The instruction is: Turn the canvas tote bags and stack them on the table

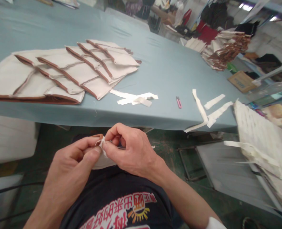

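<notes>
Between my hands, over my lap, is a white fabric piece with brown edging, mostly covered by my fingers. My left hand pinches its edge between thumb and forefinger. From the other side, my right hand grips a bit of white material at the same edge, its fingertips almost touching those of my left. A thin dark strip or tool shows behind the right fingers; its kind is unclear. Across the table edge lie white fabric strips and pink-handled thread snips.
Overlapping white fabric pieces with brown edging cover the left of the blue-covered table. More white strips lie at its right end, beside a white fabric stack. A tall stack of brown-edged pieces and a cardboard box stand beyond.
</notes>
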Available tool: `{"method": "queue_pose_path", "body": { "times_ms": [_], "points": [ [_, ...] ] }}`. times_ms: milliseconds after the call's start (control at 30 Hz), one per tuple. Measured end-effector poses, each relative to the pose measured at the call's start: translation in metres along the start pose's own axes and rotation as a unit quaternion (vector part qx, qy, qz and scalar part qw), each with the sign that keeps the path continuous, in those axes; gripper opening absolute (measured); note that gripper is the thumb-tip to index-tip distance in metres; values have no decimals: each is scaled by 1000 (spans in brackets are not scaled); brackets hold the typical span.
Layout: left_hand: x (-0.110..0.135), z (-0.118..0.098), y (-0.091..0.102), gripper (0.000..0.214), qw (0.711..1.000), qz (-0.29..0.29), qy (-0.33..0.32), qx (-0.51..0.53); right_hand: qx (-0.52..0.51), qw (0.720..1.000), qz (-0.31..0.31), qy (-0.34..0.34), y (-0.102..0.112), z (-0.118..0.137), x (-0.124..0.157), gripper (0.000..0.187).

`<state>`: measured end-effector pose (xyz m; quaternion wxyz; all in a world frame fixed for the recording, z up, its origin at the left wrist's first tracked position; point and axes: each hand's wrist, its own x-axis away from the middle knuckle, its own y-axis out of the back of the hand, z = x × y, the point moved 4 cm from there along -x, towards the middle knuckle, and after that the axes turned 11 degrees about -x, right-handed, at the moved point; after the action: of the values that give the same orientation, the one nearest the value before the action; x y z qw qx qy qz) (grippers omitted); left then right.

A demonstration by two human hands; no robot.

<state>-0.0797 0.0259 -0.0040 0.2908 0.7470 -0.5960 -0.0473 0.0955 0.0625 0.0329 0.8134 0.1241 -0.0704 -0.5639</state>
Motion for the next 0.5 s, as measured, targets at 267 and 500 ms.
{"method": "queue_pose_path", "body": {
  "times_ms": [267, 500],
  "points": [
    [-1, 6, -5, 31, 1000, 14, -16, 15, -23, 999, 20, -18, 2, -3, -3, 8],
    [-3, -4, -9, 32, 999, 12, -47, -7, 46, 998, 29, -15, 2, -3, -3, 10]
  ]
}}
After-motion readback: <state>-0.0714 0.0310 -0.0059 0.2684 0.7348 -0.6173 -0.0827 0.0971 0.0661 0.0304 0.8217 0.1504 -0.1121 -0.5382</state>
